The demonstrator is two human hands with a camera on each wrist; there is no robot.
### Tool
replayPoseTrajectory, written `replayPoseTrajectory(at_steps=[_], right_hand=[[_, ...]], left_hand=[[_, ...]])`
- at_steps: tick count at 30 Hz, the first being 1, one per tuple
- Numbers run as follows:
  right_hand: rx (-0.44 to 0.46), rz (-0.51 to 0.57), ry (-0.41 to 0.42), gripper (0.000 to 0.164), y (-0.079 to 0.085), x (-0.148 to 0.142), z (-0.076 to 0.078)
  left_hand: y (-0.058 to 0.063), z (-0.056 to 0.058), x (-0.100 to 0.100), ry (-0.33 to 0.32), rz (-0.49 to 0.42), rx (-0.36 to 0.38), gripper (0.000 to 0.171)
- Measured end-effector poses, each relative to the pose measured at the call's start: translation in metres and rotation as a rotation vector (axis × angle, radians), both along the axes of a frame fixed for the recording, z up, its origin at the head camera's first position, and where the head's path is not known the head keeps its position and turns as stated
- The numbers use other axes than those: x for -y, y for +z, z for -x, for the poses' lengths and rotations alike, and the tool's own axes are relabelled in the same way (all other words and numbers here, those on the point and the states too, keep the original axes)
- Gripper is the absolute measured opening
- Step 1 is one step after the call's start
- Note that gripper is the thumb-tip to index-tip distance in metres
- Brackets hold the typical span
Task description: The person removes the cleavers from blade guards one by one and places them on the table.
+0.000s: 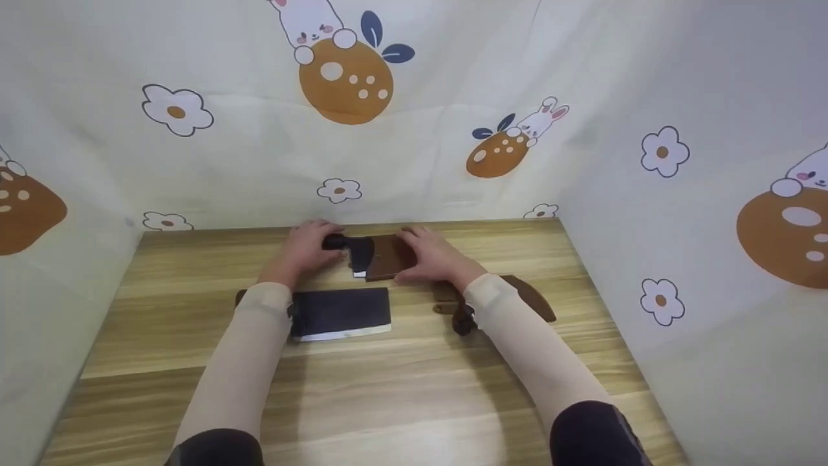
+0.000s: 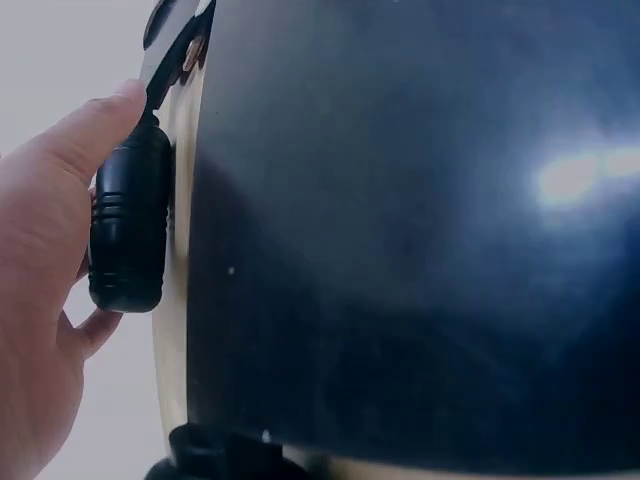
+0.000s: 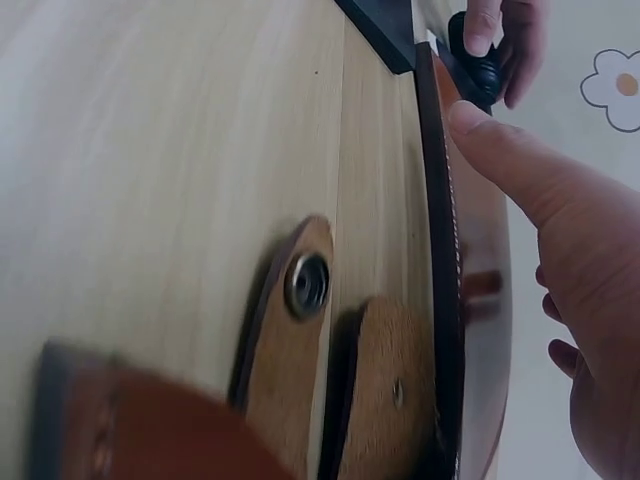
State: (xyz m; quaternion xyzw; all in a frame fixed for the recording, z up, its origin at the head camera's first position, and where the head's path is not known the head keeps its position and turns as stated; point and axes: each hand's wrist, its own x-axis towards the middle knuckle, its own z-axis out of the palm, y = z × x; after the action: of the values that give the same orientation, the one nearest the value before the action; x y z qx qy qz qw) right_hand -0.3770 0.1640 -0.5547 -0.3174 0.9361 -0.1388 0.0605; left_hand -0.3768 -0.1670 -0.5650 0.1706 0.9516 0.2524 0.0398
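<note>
A small cleaver with a dark blade (image 1: 362, 251) and silver edge lies near the back of the table, its blade partly inside a brown leather sheath (image 1: 386, 260). My left hand (image 1: 303, 249) holds its ridged black handle (image 2: 130, 215), thumb on the near side and fingers behind. At the other end my right hand (image 1: 435, 255) grips the sheath from the right, fingers over its far edge and thumb at its near edge. The right wrist view shows that thumb (image 3: 500, 150) against the stitched leather.
A larger dark cleaver (image 1: 346, 309) with a silver edge lies nearer me, partly under my left forearm. Another brown leather sheath (image 1: 532, 299) sits under my right wrist, with a snap strap (image 3: 285, 375) sticking out. Patterned cloth (image 1: 414, 142) walls the table's back and sides.
</note>
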Motion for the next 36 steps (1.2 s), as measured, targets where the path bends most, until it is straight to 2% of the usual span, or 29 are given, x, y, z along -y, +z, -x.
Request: replayPoseTrajectory(at_steps=[6,11,17,26,36], right_hand=[[0.0,-0.062,0.018,0.117,-0.005,0.012,0.006],[-0.001,-0.09,0.053,0.121,-0.011,0.019,0.009],[0.022,-0.082,0.032,0.12,-0.018,0.021,0.01],[-0.011,-0.061,0.015,0.119,-0.023,0.02,0.01],[-0.026,-0.055,0.022,0.117,-0.025,0.02,0.011]], left_hand=[[-0.006,0.003,-0.003,0.015,-0.033,0.022,0.063],[-0.012,0.004,-0.001,0.03,-0.093,0.05,0.061],[-0.016,0.006,-0.003,0.031,-0.162,0.054,0.057],[-0.02,0.009,-0.007,0.077,-0.158,0.047,0.054],[-0.021,0.009,-0.009,0.073,-0.129,0.0,0.046]])
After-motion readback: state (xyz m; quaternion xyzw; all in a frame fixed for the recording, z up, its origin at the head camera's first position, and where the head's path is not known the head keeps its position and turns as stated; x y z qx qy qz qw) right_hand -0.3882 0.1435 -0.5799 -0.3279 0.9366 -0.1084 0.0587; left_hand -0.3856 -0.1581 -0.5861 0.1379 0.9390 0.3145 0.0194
